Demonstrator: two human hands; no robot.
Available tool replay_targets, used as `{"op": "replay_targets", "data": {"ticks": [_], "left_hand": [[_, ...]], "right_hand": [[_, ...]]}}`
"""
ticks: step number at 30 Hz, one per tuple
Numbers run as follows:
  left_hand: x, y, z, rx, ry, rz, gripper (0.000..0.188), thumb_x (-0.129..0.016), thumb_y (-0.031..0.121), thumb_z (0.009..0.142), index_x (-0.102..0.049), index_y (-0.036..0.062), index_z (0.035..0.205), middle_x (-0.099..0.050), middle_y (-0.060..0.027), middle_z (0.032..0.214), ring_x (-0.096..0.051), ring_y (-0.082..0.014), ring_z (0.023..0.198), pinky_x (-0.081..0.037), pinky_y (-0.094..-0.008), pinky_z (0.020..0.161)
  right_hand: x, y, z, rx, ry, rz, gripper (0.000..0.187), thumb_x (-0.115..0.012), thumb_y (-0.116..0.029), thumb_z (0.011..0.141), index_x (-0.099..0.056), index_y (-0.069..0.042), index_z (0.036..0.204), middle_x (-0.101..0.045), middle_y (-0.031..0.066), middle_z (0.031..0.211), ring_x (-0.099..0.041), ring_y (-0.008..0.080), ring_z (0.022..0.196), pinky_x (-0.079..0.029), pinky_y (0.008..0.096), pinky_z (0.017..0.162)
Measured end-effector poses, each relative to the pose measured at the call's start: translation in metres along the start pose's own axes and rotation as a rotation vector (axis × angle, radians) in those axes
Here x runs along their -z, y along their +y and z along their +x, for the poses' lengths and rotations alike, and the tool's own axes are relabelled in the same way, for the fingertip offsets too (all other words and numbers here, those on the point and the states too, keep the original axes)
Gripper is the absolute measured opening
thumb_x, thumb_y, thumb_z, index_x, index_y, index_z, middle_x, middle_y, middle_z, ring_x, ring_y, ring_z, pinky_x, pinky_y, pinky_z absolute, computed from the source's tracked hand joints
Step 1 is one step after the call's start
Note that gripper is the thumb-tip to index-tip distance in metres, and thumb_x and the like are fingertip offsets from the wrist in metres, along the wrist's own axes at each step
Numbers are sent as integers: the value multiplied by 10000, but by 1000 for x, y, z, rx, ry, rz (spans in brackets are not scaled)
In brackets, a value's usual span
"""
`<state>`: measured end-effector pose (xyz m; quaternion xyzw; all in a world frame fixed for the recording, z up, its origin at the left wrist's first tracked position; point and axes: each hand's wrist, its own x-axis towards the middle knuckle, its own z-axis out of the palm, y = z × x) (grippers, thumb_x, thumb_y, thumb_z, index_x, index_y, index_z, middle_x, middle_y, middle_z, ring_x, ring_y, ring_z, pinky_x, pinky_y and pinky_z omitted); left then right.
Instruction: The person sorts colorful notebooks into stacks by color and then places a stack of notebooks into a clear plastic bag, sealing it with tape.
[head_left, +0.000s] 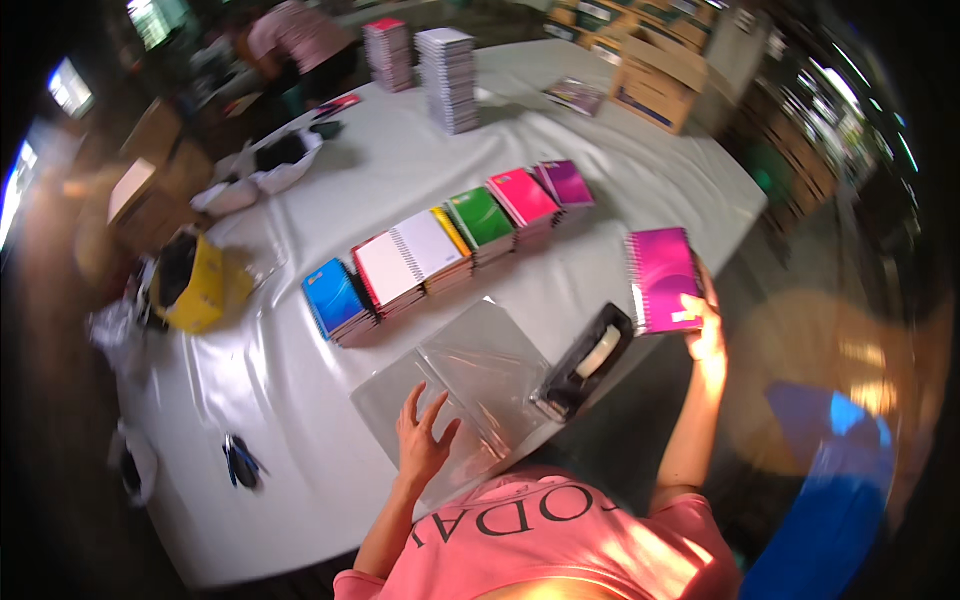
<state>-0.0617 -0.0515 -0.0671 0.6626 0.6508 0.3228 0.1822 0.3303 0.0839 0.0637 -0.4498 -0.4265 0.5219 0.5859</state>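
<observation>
My right hand point(708, 325) grips a purple spiral notebook point(663, 275), or a small stack of them, by its right side near the table's right edge. My left hand point(424, 436) is spread with nothing in it, over clear plastic sleeves point(480, 350) lying flat before me. Between the sleeves and the purple notebook lies a black tape dispenser point(588, 362) with a pale roll. Beyond the sleeves runs a slanting row of spiral notebook stacks: blue point(338, 294), white point(425, 245), green point(480, 217), pink point(523, 197) and purple point(566, 184).
Tall notebook stacks point(449, 82) and an open cardboard box point(660, 80) stand at the table's far side. To the left are a yellow container point(190, 285), black-handled pliers point(241, 462) and white bags point(285, 165). A person in pink point(300, 45) bends over at the far left.
</observation>
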Motion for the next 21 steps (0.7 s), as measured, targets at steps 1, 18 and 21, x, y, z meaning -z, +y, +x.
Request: {"op": "replay_targets", "data": {"ticks": [1, 18, 21], "left_hand": [[-2, 1, -3, 32, 5, 23, 492, -733, 212, 743, -574, 163, 1205, -397, -115, 1363, -420, -336, 1202, -373, -450, 937], [64, -103, 144, 847, 565, 67, 764, -633, 565, 760, -489, 5, 1259, -496, -176, 1247, -539, -337, 1085, -444, -420, 897], [76, -121, 177, 941, 194, 148, 799, -612, 590, 762, -429, 51, 1324, -486, -174, 1258, -511, -325, 1140, -437, -437, 924]], "right_hand": [[29, 11, 24, 67, 49, 3, 734, -597, -119, 691, -349, -56, 1379, -549, 83, 1119, -578, 155, 916, -498, 250, 718], [-29, 84, 210, 108, -403, -726, 528, -694, -136, 777, -507, -46, 1263, -540, 126, 1249, -559, 244, 1049, -455, 345, 887], [-164, 80, 175, 100, -815, -893, 520, -697, -151, 779, -523, -100, 1266, -562, 111, 1228, -577, 213, 1033, -474, 311, 864]]}}
